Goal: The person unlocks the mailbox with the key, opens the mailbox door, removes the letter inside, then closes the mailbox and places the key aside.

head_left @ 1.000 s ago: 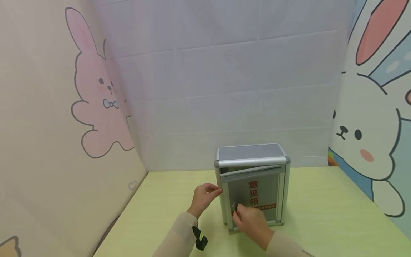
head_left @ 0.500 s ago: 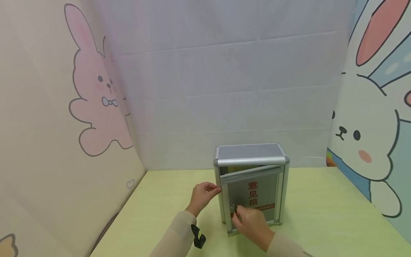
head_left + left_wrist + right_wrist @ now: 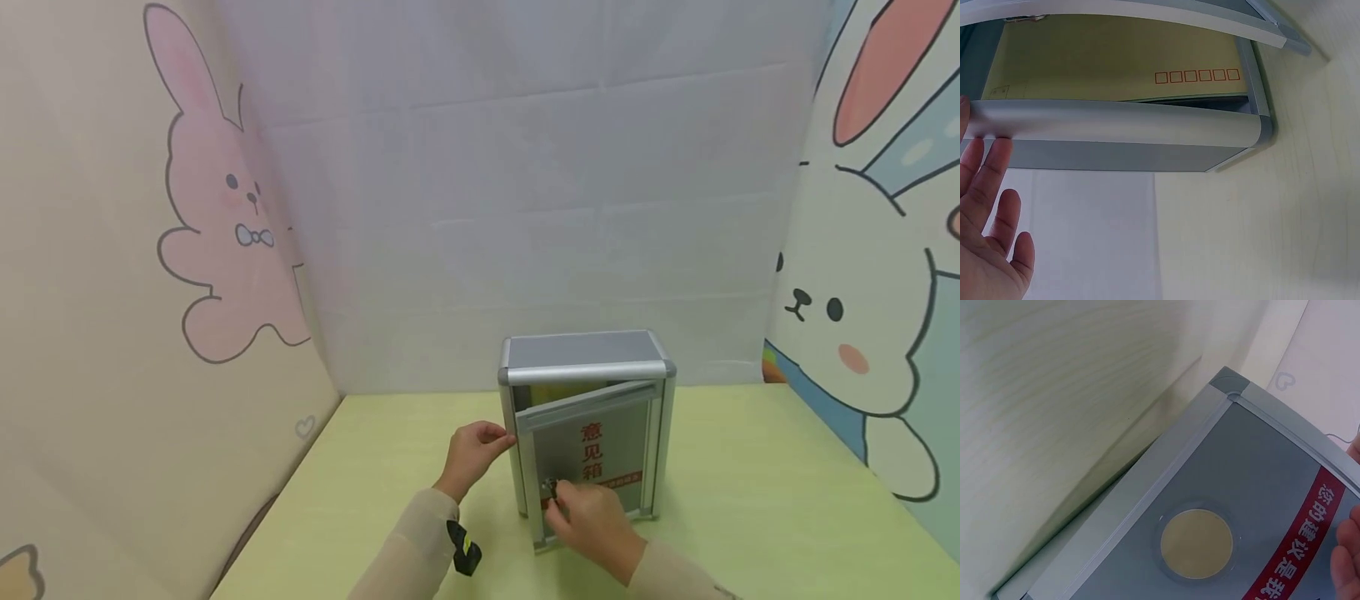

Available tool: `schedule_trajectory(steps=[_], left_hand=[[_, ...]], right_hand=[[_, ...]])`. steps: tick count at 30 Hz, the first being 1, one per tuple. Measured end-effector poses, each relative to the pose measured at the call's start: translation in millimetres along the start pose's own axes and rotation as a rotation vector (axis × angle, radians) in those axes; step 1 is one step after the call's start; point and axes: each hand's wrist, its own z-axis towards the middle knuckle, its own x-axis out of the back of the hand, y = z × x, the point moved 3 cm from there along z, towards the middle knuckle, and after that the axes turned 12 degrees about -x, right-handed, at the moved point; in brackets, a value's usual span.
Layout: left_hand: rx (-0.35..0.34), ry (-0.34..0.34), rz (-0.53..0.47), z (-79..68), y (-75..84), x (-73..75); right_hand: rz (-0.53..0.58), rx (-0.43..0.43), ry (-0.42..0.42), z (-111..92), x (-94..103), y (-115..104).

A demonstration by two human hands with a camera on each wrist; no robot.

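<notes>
Nearest, two pale sleeves (image 3: 416, 537) reach in over the surface (image 3: 742, 475), a black strap (image 3: 467, 552) hanging at the left wrist. The right hand (image 3: 597, 523) has its fingers curled in front of the door (image 3: 562, 446), thumb and finger pinching a small dark piece (image 3: 554, 493) at the lock (image 3: 547, 485); it is too small to identify. The left hand (image 3: 468, 458) grasps nothing, its fingers lightly extended, the tips touching the frame along the left side of the silver box (image 3: 577, 350).

The door stands ajar: its right edge meets the box, while its left edge juts forward, leaving a wedge-shaped gap that is widest at the left, between the two hands. Its lower edge runs just beside the surface. Low on the door is a round tan disc (image 3: 1196, 544), next to a red band (image 3: 1300, 550) with white characters. Behind the door, in the box, lies a tan envelope (image 3: 1116, 56) with a row of red squares.

The box stands upright near the far edge of the surface, with room on both sides; the surface's left edge is well apart from it. Beyond hangs a pale backdrop (image 3: 525, 208), flanked by a pink rabbit (image 3: 217, 225) and a white rabbit (image 3: 847, 250).
</notes>
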Motion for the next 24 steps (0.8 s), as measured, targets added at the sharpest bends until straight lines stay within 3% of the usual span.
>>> schedule_trajectory(steps=[10, 24], left_hand=[[0.037, 0.026, -0.016, -0.4, 1.5, -0.9], [0.004, 0.021, 0.022, -0.7, 1.2, -1.9]], right_hand=[[0.040, 0.042, 0.039, -2.5, 3.0, 0.4], [0.082, 0.129, 0.113, -7.1, 6.4, 4.7]])
